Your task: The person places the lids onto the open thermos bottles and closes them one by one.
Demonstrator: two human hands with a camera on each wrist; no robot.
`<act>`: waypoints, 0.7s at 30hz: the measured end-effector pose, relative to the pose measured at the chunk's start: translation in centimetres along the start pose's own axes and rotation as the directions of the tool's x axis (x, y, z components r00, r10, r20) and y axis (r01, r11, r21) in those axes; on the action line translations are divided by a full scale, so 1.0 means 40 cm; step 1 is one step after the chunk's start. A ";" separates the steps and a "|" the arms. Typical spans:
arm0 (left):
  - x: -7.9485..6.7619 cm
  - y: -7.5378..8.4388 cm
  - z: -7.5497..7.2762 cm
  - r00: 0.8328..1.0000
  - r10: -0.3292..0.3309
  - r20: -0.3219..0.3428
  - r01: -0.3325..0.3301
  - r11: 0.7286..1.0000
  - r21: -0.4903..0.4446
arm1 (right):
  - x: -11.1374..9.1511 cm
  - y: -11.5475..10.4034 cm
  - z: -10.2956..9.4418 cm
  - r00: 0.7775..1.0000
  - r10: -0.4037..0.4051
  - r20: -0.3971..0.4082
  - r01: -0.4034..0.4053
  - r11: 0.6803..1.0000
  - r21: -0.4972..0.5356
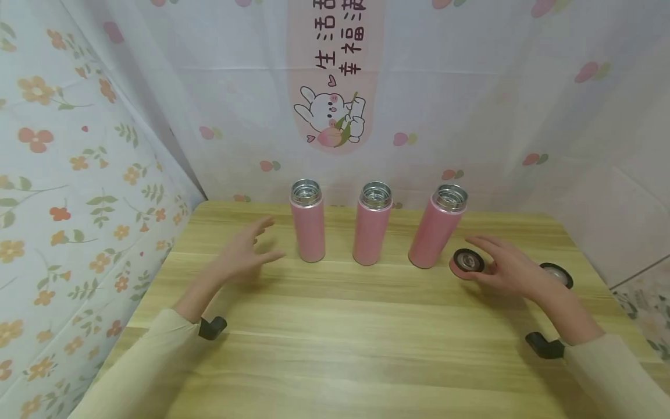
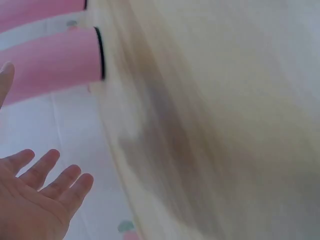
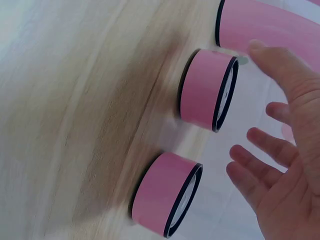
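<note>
Three pink thermos bottles stand uncapped in a row: the left bottle (image 1: 310, 231), the middle bottle (image 1: 371, 234) and the right bottle (image 1: 433, 235). To the left of the row, my left hand (image 1: 238, 255) hovers with fingers spread, touching nothing. My right hand (image 1: 510, 270) is held above the table beside a pink lid (image 1: 467, 262) with a black rim. In the right wrist view its fingers are apart from that lid (image 3: 206, 90). A second lid (image 1: 561, 273), partly hidden behind the right hand in the head view, lies farther right.
Under everything is a wood-grain table (image 1: 335, 349). A white curtain (image 1: 471, 105) with a printed rabbit hangs behind its back edge, and a floral cloth (image 1: 78, 233) hangs along the left. Black wrist mounts (image 1: 211, 327) jut from both sleeves.
</note>
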State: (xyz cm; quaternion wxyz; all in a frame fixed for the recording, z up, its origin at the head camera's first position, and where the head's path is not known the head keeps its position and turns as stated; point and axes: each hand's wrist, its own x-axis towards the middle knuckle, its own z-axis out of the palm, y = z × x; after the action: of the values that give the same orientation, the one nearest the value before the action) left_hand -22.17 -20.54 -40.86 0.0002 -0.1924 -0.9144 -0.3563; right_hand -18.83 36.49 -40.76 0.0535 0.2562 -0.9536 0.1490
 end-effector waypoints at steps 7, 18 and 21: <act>0.051 0.042 0.038 1.000 0.001 -0.002 -0.001 0.989 -0.147 | 0.014 -0.006 0.008 1.000 -0.019 0.018 0.019 1.000 -0.005; 0.096 0.082 0.090 0.999 0.007 -0.045 -0.021 0.951 -0.308 | 0.033 -0.008 0.019 0.995 -0.023 0.092 0.020 1.000 0.023; 0.103 0.086 0.099 0.998 0.000 -0.065 -0.021 0.948 -0.318 | 0.034 -0.007 0.023 0.995 -0.018 0.098 0.015 1.000 0.023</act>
State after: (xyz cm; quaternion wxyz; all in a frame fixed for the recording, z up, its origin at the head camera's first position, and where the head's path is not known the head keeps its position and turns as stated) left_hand -24.22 -14.19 -41.02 0.0003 -0.1833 -0.8432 -0.5053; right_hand -19.91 35.32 -41.32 0.0052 0.2716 -0.9512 0.1462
